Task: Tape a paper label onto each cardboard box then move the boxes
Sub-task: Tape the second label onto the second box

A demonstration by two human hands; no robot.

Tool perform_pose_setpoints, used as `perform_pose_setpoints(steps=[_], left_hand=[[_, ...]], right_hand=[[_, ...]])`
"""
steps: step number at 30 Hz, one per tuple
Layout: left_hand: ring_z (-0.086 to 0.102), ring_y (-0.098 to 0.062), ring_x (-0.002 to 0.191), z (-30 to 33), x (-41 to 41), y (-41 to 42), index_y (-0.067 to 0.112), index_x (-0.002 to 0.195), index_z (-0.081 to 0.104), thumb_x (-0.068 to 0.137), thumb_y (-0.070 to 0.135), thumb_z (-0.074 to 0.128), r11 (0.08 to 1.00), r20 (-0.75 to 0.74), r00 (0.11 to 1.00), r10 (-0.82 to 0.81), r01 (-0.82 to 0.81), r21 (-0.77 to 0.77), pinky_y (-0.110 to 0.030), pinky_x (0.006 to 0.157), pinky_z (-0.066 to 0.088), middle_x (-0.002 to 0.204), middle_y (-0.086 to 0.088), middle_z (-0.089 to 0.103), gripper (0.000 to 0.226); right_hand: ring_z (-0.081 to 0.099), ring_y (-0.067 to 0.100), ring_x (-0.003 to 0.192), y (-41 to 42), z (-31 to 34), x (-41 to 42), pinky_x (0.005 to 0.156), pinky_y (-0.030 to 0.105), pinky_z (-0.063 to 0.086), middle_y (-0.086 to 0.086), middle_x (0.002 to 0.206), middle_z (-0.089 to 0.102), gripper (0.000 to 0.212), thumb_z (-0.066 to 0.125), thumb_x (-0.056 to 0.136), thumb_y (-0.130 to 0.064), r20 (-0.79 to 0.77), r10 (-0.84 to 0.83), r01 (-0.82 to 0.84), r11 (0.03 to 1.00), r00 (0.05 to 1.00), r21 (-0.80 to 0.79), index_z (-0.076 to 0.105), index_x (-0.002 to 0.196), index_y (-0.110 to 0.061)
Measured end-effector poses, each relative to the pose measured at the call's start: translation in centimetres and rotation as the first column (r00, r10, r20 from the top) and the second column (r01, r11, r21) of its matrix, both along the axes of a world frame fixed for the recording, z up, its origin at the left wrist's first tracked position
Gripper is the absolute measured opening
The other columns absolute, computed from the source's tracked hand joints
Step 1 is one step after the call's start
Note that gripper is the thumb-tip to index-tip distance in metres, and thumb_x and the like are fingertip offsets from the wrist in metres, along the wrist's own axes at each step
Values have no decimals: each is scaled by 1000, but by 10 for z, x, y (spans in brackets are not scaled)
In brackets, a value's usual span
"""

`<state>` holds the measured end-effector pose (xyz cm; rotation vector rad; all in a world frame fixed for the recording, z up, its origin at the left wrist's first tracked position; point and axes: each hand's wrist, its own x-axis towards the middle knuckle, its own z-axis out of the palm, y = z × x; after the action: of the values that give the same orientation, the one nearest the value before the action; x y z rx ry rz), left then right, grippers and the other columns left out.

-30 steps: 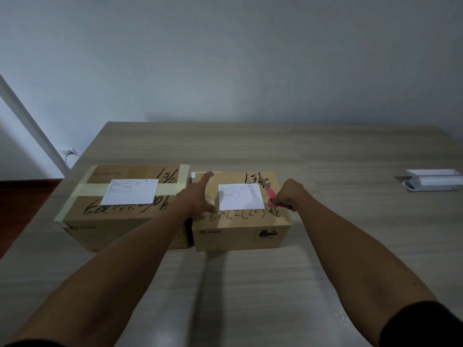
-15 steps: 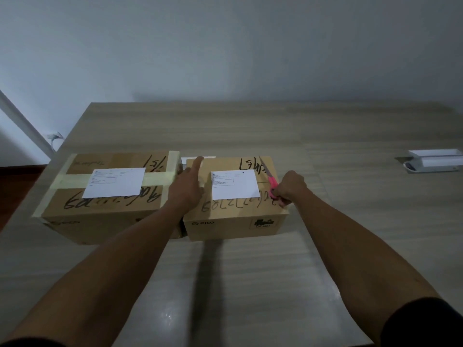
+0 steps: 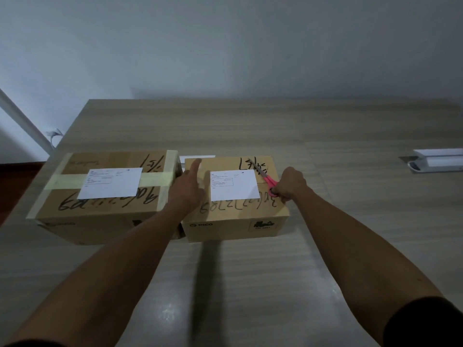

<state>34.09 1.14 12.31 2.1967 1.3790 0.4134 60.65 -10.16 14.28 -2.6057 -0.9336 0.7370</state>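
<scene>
Two cardboard boxes stand side by side on the wooden table. The larger left box [image 3: 100, 211] has a white paper label [image 3: 111, 182] on top, crossed by pale tape. The smaller right box [image 3: 235, 221] carries its own white label [image 3: 234, 185]. My left hand [image 3: 188, 190] rests on the small box's top just left of that label, thumb pointing away; its fingertips are hidden. My right hand [image 3: 292, 184] grips the pink handles of scissors [image 3: 266, 180] at the box's right edge, with the blades lying on the top beside the label.
A white strip of paper or backing [image 3: 198, 158] lies behind the gap between the boxes. A white device [image 3: 437, 162] sits at the table's far right. The table's left edge [image 3: 62, 144] runs close to the large box. A wall stands behind the table.
The head camera has shifted a little, so the boxes sit differently in the view. Both hands stay on the small box; nothing was picked up or released.
</scene>
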Motion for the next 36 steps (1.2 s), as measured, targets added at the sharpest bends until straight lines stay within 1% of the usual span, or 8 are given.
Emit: perform_pose_setpoints(steps=[4,6,12,15,21,26,31,36], left_hand=[[56,-31,122,0,-2,-1,33,157,27,89,21,73,1000,31,1000,0,0,14,-47,91,53,144,-12,49,84],[49,-31,125,3,-2,-2,35,154,33,90,26,72,999,117,993,16,-19,28,-49,99,50,141,-14,44,76],[48,-26,112,22,3,-20,43,151,38,89,0,63,985,432,899,-66,128,-116,-26,88,44,130,-9,34,79],[46,-18,104,31,7,-32,49,148,38,86,-1,60,964,514,857,-46,173,-202,-21,84,46,130,-12,33,83],[46,-25,117,40,8,-44,58,145,35,76,11,55,943,559,827,-60,231,-241,-43,101,51,133,-17,38,87],[48,-23,114,43,5,-45,54,148,35,82,-3,54,944,566,822,-73,239,-226,-34,97,49,132,-18,38,89],[43,-20,120,42,0,-45,53,149,36,80,-2,55,944,576,809,-113,268,-191,-35,99,49,134,-18,38,90],[47,-20,109,49,-9,-50,46,152,36,86,-4,57,949,556,824,-111,253,-186,-28,96,46,129,-13,35,85]], right_hand=[[66,26,69,-1,4,-4,55,29,46,11,81,67,28,85,78,-21,65,-51,47,997,997,63,61,78,-8],[62,24,63,1,9,-11,52,24,42,8,74,67,20,75,89,-22,64,-30,18,984,998,180,67,78,-8],[59,3,48,0,31,-51,47,26,44,4,81,68,12,63,99,-13,-332,78,137,805,940,578,73,99,-6],[64,11,65,4,38,-73,56,30,48,6,96,70,18,66,97,-21,-439,135,179,780,888,600,74,105,-6],[59,15,70,11,48,-106,58,30,43,5,90,68,31,75,90,-34,-615,158,305,757,772,577,76,102,-6],[56,14,68,10,53,-120,59,29,40,2,80,66,34,78,85,-37,-655,174,334,748,735,573,79,97,-5],[50,15,59,11,53,-129,52,28,36,6,70,61,22,78,85,-17,-638,156,361,713,754,602,76,94,3],[49,13,55,7,59,-134,52,27,37,5,67,61,14,76,85,-10,-611,137,351,712,780,608,75,91,2]])
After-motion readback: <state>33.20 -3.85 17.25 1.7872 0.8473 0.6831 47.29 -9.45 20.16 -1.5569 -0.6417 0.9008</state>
